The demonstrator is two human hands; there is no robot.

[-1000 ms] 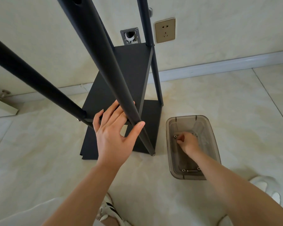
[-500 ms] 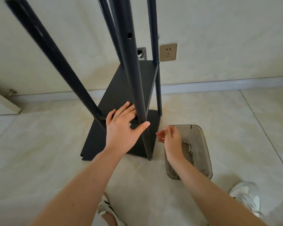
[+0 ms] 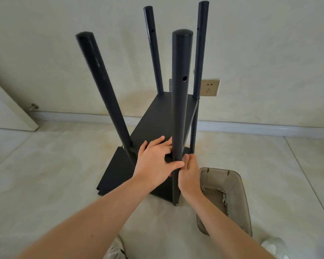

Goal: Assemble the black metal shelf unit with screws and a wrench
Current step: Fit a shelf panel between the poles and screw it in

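- Nearest to us, at the bottom edge, we see the toe of a white shoe [image 3: 116, 249] between our forearms and another pale shoe [image 3: 273, 245] at the lower right.
- On the floor to our right sits a smoky translucent plastic bin [image 3: 238, 186]; small metal hardware [image 3: 223, 195] lies on its bottom, too small for us to name piece by piece.
- Our right hand [image 3: 190, 174] is just left of the bin, pressed against the right side of the nearest post [image 3: 180, 109]. Its fingers are curled in toward the post at shelf height; whether they pinch a screw we cannot tell, since the fingertips are hidden.
- Our left hand [image 3: 155, 161] is spread fairly wide: the thumb hooks across the front of that same post while the straight fingers lie flat on the middle shelf [image 3: 157, 120] behind it.
- The black metal shelf unit [image 3: 120, 172] stands upright on the pale tiled floor [image 3: 45, 165], close to the wall, with its bottom panel on the tiles.
- Four dark round posts rise from it; the front left post [image 3: 103, 86] leans outward, and a silver screw head [image 3: 123, 147] shows where it meets the shelf.
- The nearest post has an open hole [image 3: 184, 78] near its top.
- Beyond, a beige wall socket [image 3: 209, 87] is set in the wall, and a white door [image 3: 7, 111] stands at the far left.
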